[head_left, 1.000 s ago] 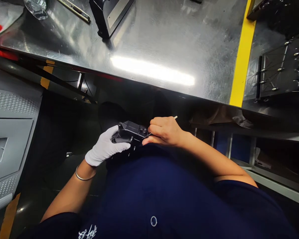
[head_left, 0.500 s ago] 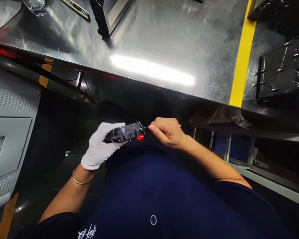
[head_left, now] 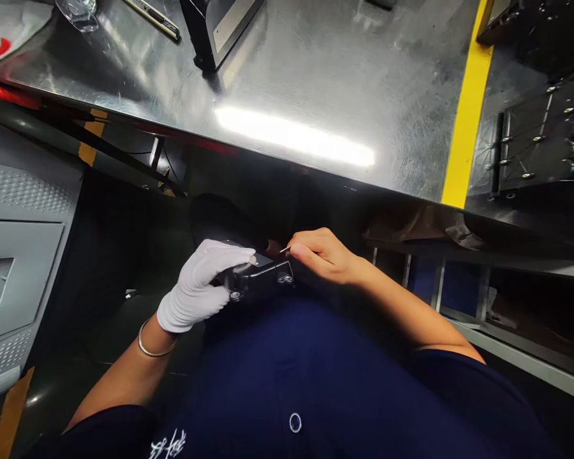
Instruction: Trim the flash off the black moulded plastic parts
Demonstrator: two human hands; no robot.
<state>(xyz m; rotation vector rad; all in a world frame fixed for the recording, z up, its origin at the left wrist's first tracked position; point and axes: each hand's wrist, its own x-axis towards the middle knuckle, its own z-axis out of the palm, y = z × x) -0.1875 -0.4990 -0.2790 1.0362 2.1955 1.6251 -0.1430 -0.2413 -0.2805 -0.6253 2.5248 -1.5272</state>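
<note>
My left hand (head_left: 194, 284), in a white glove, is closed around a black moulded plastic part (head_left: 263, 275) in front of my body. Metal-looking round fittings show at two of the part's corners. Bare and pinched, my right hand (head_left: 326, 255) grips a thin tool with a narrow metal tip (head_left: 285, 250); the fingers hide the rest of it. That tip is close to the part's right end, and I cannot tell whether it touches.
Beyond my hands runs a metal table (head_left: 325, 76) with a yellow strip (head_left: 469, 108). On it are a black frame-like piece (head_left: 209, 38), a pen-like utility knife (head_left: 155, 19) and black moulded parts (head_left: 526, 140). A grey plastic bin (head_left: 19, 268) stands left.
The black part has been turned over in my left hand, so another face shows and the red spot is out of sight. My right hand stays near its right end with the tool.
</note>
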